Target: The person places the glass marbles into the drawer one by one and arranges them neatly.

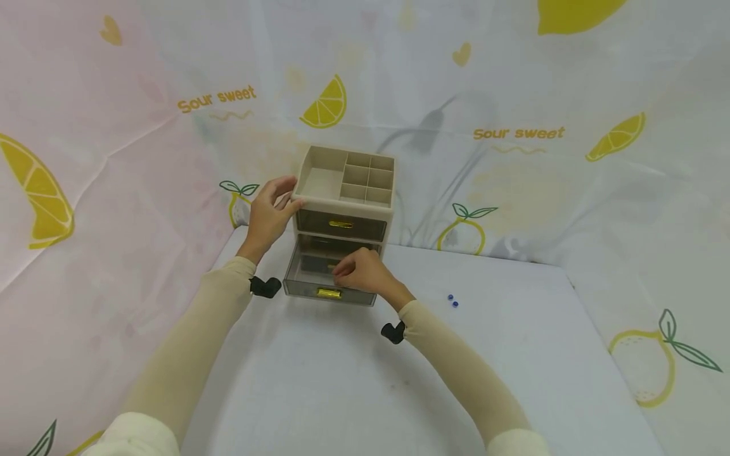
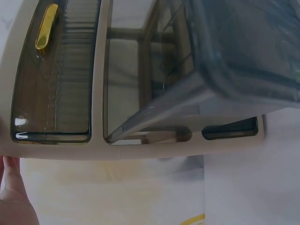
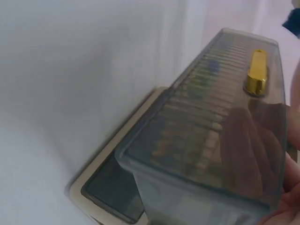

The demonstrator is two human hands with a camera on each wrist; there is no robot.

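A beige desktop organizer with three smoky see-through drawers stands on the table. Its middle drawer, with a gold handle, is pulled out. My left hand holds the organizer's upper left edge, thumb at the front corner. Over the right part of the open drawer is my right hand, its fingers bent and fingertips close together; I cannot tell whether they hold anything. In the right wrist view, a dark blue piece shows at the upper right edge, and part of the hand is hidden behind the drawer front.
Two small blue beads lie on the white table right of the organizer. The organizer's top tray is divided into several compartments. A lemon-print cloth hangs behind and at the sides.
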